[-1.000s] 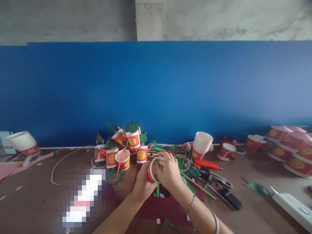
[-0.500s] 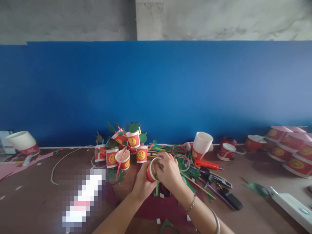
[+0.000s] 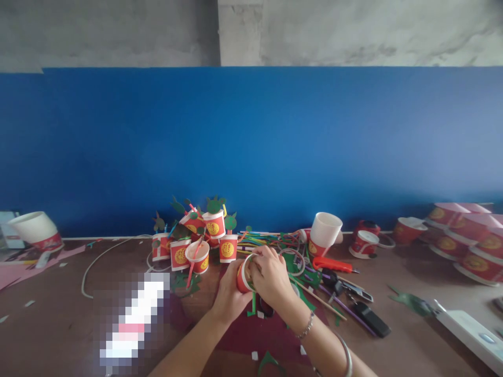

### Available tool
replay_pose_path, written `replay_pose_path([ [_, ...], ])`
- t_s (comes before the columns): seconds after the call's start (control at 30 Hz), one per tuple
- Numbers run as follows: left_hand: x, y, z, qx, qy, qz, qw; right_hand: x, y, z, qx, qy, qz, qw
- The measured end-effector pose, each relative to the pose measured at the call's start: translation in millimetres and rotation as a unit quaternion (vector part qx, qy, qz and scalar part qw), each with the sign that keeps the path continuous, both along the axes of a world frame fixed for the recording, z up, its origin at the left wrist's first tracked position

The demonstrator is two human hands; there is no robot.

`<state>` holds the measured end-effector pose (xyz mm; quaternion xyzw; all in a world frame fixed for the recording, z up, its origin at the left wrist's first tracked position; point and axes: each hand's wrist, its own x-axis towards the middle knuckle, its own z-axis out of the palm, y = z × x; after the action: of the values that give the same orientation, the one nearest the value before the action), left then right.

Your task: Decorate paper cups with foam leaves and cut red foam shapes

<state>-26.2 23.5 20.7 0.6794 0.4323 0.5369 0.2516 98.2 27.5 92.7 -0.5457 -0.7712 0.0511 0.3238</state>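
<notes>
A red paper cup with a white rim [image 3: 242,276] is tilted between my hands at the middle of the table. My left hand [image 3: 228,294] wraps round its side and base. The fingers of my right hand [image 3: 272,275] are bent together inside the cup's mouth; what they pinch is hidden, though a little green shows there. Just below the cup, a green straw [image 3: 253,305] points downward. Behind and to the left stands a cluster of decorated paper cups [image 3: 213,228] with green paper cut-outs and straws.
Colourful straws [image 3: 259,242] lie behind my hands. To the right are a white cup stack [image 3: 326,228], an orange cutter [image 3: 334,265], keys with a black fob [image 3: 371,319], a white power strip [image 3: 471,332] and stacked red cups [image 3: 481,267]. A tilted cup stack [image 3: 35,230] sits far left.
The view shifts very slightly. Both hands stay at the cup, and the right fingers move only a little inside its mouth.
</notes>
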Motion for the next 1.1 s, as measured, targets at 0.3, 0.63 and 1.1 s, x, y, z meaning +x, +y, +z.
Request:
replay_pose_path([
  [0.3,0.5,-0.5,1.8,0.030,0.014,0.022,0.999,-6.3,-2.7,-0.9,0.012,0.030,-0.011,0.999],
  [0.63,0.0,1.6,-0.2,0.018,-0.004,0.034,0.999,-4.9,2.5,-4.9,0.030,0.096,-0.041,0.994],
  [1.1,-1.8,3.2,-1.2,0.054,0.065,0.069,0.994,-4.5,-3.2,1.7,0.069,0.036,-0.044,0.996],
])
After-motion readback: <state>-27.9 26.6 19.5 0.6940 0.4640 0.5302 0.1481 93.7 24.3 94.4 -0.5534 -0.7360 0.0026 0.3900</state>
